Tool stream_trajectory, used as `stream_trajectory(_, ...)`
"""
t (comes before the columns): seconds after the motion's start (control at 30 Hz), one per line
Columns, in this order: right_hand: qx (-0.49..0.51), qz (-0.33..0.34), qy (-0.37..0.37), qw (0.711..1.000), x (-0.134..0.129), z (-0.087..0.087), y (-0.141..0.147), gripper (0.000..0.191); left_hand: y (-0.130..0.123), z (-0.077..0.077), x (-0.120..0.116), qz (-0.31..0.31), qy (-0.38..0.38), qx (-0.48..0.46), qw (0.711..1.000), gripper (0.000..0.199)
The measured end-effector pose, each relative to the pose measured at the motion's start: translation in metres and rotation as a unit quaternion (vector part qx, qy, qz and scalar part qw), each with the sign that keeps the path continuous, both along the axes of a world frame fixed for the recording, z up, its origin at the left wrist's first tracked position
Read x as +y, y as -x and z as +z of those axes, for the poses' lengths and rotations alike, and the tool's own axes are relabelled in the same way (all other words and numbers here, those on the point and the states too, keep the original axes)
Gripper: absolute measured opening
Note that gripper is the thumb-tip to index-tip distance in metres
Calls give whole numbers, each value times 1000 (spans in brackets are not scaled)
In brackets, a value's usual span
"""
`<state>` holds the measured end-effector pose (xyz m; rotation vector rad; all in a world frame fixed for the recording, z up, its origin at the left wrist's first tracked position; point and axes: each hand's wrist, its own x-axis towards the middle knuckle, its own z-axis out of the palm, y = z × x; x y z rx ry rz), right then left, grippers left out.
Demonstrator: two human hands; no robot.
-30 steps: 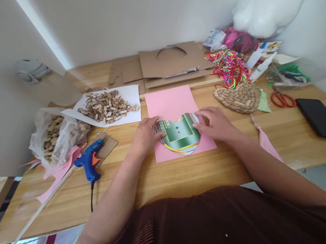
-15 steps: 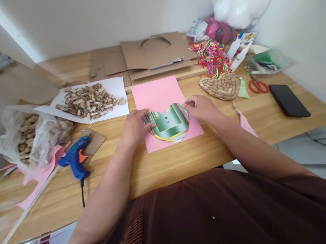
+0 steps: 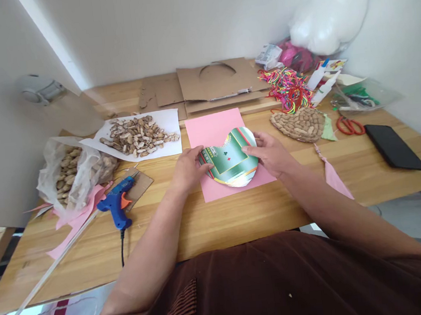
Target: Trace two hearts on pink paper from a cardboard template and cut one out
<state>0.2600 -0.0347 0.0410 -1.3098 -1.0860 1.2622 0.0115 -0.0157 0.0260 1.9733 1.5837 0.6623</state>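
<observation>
A green printed piece of card with a notched top edge [image 3: 231, 161] is held over a sheet of pink paper [image 3: 213, 127] on the wooden table. My left hand [image 3: 191, 169] grips its left edge, thumb on top. On the right edge, my right hand [image 3: 268, 154] has its thumb over the printed face and its fingers behind. The card looks tilted, and it hides the middle of the pink sheet. Right of the sheet lies a flat peanut-shell piece [image 3: 299, 124] with green paper behind it and a pink tassel [image 3: 335, 179].
At left are a blue glue gun [image 3: 115, 205], a plastic bag of peanuts [image 3: 69, 175] and shells on white paper [image 3: 172, 131]. Cardboard [image 3: 221, 78] lies behind. Colourful cords [image 3: 289, 89], red-handled scissors [image 3: 350, 125] and a black phone [image 3: 395, 146] are at right.
The card has lifted and tilted off the pink sheet. My right hand has shifted from its top corner to a fuller grip on the side. The camera view has also shifted.
</observation>
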Motion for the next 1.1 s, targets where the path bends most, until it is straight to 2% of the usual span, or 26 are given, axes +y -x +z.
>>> stream_trajectory(0.07,15,-3,-30,999,-7,8,4,53,0,-1,1,8,3,-12,1000,65)
stream_trajectory(0.13,-71,-35,-104,991,-12,29,-1,40,0,-1,1,15,3,-19,1000,55)
stream_trajectory(0.17,-144,-65,-156,975,-15,43,-6,34,0,-1,2,19,0,-19,1000,50)
stream_trajectory(0.2,-229,-90,-205,947,-18,58,-10,30,0,0,2,22,-4,-18,1000,45)
stream_trajectory(0.23,-318,-88,-244,912,-21,71,-13,33,0,1,2,26,-7,-18,999,43)
stream_trajectory(0.3,-466,-52,-294,833,-28,87,-9,47,0,3,2,33,-12,-21,999,41)
stream_trajectory(0.37,-553,15,-289,782,-35,84,8,57,1,6,1,34,-14,-24,999,41)
stream_trajectory(0.43,-595,96,-246,759,-39,64,35,56,2,9,1,28,-13,-26,999,42)
stream_trajectory(0.47,-604,117,-229,754,-39,52,49,52,3,10,0,23,-13,-27,999,43)
stream_trajectory(0.53,-582,141,-210,773,-39,29,71,49,4,12,0,16,-14,-26,999,46)
stream_trajectory(0.63,-495,204,-231,812,-35,16,78,62,5,13,1,9,-16,-23,1000,47)
stream_trajectory(0.7,-467,219,-249,820,-29,20,62,66,5,12,1,6,-13,-23,1000,44)
stream_trajectory(0.77,-479,204,-244,818,-19,27,32,66,4,10,1,7,-6,-21,1000,41)
stream_trajectory(0.83,-503,195,-193,819,-6,33,-3,73,4,8,0,7,1,-20,1000,48)
stream_trajectory(0.93,-519,249,-121,809,14,34,-46,93,4,8,-2,-24,11,-8,1000,68)
stream_trajectory(1.0,-515,285,-102,802,24,31,-61,102,4,10,-3,-60,10,12,998,84)
stream_trajectory(1.1,-504,305,-85,804,31,26,-67,109,5,14,-4,-92,8,40,995,95)
